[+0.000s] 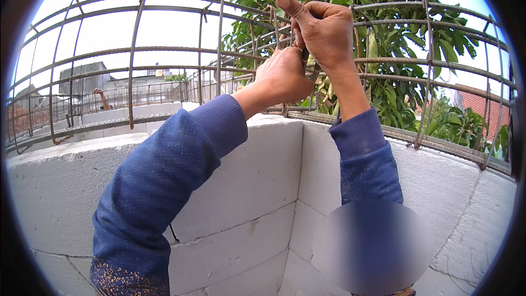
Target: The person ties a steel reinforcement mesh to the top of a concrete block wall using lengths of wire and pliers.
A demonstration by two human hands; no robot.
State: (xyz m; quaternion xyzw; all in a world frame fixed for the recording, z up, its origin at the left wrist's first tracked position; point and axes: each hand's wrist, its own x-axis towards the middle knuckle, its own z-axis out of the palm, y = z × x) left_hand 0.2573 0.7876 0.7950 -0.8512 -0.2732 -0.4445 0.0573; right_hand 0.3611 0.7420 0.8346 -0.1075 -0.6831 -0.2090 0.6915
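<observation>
Both my hands are at the corner of a steel rebar cage (219, 38) that runs along the top of a white block wall (235, 175). My left hand (284, 77) is closed in a fist against the bars, its fingers mostly hidden behind its back. Just above and to the right, my right hand (327, 35) is curled closed, thumb stretched out toward the left. A dark, narrow metal piece (305, 57) shows between the two hands and runs down past the left one. Whether it is a tool handle or part of the cage, I cannot tell.
Leafy branches (392, 71) crowd behind the cage on the right. Stirrups (134, 57) stand out along the bars, some with free lower ends. Farther left are another rebar run (148, 94), grey block buildings (82, 78) and another person's raised hand (97, 92).
</observation>
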